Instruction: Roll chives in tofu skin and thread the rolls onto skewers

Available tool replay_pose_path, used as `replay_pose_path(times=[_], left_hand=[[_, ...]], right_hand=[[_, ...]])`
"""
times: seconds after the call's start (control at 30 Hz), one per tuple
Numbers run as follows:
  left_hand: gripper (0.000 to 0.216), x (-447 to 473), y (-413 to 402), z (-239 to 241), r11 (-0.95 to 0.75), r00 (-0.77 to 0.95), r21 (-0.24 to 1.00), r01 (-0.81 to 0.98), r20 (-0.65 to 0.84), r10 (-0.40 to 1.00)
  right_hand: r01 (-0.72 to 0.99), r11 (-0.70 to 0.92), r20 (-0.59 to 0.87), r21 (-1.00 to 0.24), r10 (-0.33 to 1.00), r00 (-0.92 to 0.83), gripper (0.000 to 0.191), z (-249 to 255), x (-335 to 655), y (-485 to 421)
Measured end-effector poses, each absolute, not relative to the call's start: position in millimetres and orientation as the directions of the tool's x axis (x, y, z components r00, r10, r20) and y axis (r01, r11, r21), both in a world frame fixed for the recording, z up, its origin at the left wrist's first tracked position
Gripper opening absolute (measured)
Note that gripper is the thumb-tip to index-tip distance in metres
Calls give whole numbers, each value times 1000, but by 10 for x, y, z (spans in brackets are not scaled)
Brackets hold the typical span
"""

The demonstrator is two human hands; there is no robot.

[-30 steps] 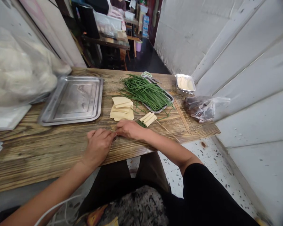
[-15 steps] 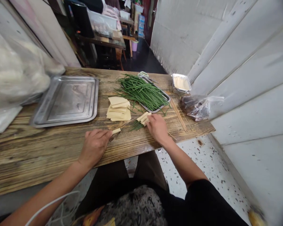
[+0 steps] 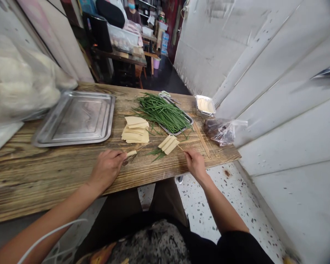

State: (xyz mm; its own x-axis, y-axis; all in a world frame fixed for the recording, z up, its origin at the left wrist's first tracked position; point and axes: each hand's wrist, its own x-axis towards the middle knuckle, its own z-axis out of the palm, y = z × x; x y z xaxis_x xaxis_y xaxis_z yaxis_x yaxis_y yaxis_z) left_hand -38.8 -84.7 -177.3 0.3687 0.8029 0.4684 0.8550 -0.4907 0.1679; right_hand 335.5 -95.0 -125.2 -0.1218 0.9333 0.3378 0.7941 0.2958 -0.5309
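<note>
Several skewered rolls (image 3: pixel 169 144) lie between the hands (image 3: pixel 106 165) (image 3: pixel 196 164).

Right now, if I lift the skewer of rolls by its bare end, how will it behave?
The skewer looks thin, so it may flex slightly. The rolls cluster away from the right hand, so that end will probably dip. Green strands stick out beyond the rolls, so a few might slip loose.

On the wooden counter (image 3: pixel 57 176), the left hand (image 3: pixel 107 165) pinches a small pale roll (image 3: pixel 131 153); the right hand (image 3: pixel 195 163) grips the stick (image 3: pixel 180 148) of some skewered rolls (image 3: pixel 168 144). From those, green stems (image 3: pixel 165 113) heap over a metal tray (image 3: pixel 191 121) at 12 o'clock, stacked sheets (image 3: pixel 135 132) sit near 10, bare sticks (image 3: pixel 202 141) lie at 3
</note>
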Motion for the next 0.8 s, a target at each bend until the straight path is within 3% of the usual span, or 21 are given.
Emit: replay_pose_path(times=[0.1, 0.2, 0.33, 0.43, 0.6, 0.7, 0.8], left_hand=[[42, -390, -851, -1760, -465, 334, 207, 861, 460, 823], [45, -421, -827, -1742, -460, 329, 249, 852, 429, 842], [55, -464, -744, -1719, -505, 375, 283, 816, 407, 833], [58, -479, -691, -1707, -534, 407, 288, 795, 401, 821], [59, -484, -672, -1733, -542, 414, 279, 793, 406, 815], [61, -478, -683, -1762, -543, 414, 276, 793, 410, 813], [63, -467, -691, -1777, -548, 421, 273, 791, 407, 810]], right_hand=[[724, 314, 398, -614, 915, -60, 25, -1073, 3328, -1256], [609, 277, 333, -743, 943, -23, 24, -1003, 3114, -1576], [353, 42, 26, -935, 998, -49, 25, -1263, 2658, -1885], [230, -169, -196, -958, 976, -98, 28, -1559, 2375, -1949], [380, -78, -136, -922, 982, -128, 21, -1725, 2213, -1899], [577, 60, -67, -814, 978, -197, 14, -1660, 2212, -1876], [712, 178, 8, -679, 972, -235, 24, -1618, 2201, -1860]])
